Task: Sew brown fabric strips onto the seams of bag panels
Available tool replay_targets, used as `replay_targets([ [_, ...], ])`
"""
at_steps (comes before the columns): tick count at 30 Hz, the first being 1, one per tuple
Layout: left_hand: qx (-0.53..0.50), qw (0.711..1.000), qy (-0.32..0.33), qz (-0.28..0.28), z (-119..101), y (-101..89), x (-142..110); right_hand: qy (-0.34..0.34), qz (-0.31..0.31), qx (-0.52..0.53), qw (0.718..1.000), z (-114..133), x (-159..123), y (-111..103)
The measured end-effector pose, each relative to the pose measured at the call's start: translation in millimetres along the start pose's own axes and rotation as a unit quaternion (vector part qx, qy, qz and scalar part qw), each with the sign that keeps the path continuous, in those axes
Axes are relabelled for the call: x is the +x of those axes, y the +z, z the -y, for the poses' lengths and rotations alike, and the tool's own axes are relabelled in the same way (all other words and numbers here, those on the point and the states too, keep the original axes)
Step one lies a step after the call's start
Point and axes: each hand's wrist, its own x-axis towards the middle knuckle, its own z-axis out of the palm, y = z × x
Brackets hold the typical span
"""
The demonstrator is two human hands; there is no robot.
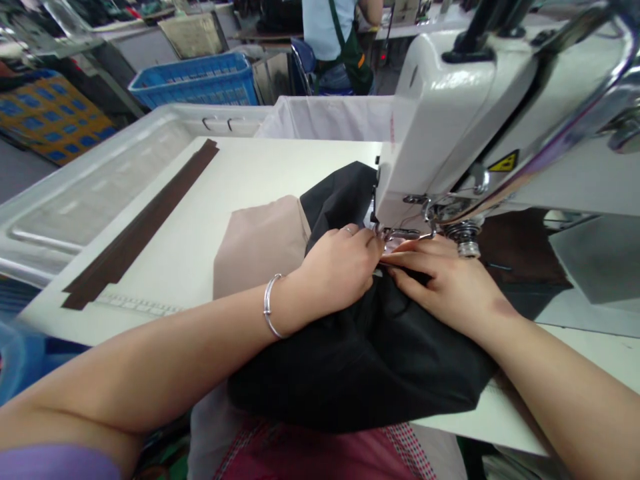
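Observation:
Black fabric [360, 360] lies bunched over the table edge and under the head of a white sewing machine [425, 113]. A beige fabric piece [260, 247] joins or lies against it on the left. My left hand [345, 263], with a ring and a bracelet, is closed on the black fabric just left of the presser foot [403, 235]. On the other side, my right hand [440, 277] rests on the cloth with its fingers stretched toward the needle area. The fingertips of both hands nearly meet there, and the needle itself is hard to make out.
Dark brown strips [145, 227] lie stacked on the white tabletop [240, 167] at the left, near a printed ruler scale. Beyond the table stand a clear plastic bin [65, 180] and a blue crate [195, 80]. A seated person [330, 40] is farther back.

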Motion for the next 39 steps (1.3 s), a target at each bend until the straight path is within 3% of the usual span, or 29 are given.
replay_targets([
  [8,-0.024,1.0,0.003,-0.005,7.9,-0.7,-1.9,-0.015,-0.017,-0.068,0.997,3.4,5.7,6.7],
  [17,-0.065,0.997,0.024,-0.019,18.1,-0.7,-4.9,0.005,-0.019,-0.023,1.0,-4.4,5.3,9.4],
  [24,-0.119,0.992,0.018,-0.023,28.6,0.5,-5.9,-0.092,-0.056,-0.131,0.986,9.8,5.8,5.0],
  [30,-0.156,0.986,0.031,-0.047,56.4,20.3,14.6,-0.123,-0.036,-0.155,0.98,15.7,9.7,2.3],
  [35,-0.237,0.959,0.074,-0.136,76.3,33.1,35.0,-0.11,-0.036,-0.152,0.982,14.6,10.4,4.3],
  [37,-0.258,0.953,0.09,-0.13,79.4,35.0,37.7,-0.103,-0.029,-0.149,0.983,14.5,10.4,5.0],
  [39,-0.261,0.955,0.113,-0.088,80.6,35.9,39.1,-0.099,-0.025,-0.148,0.984,16.3,10.7,5.2],
])
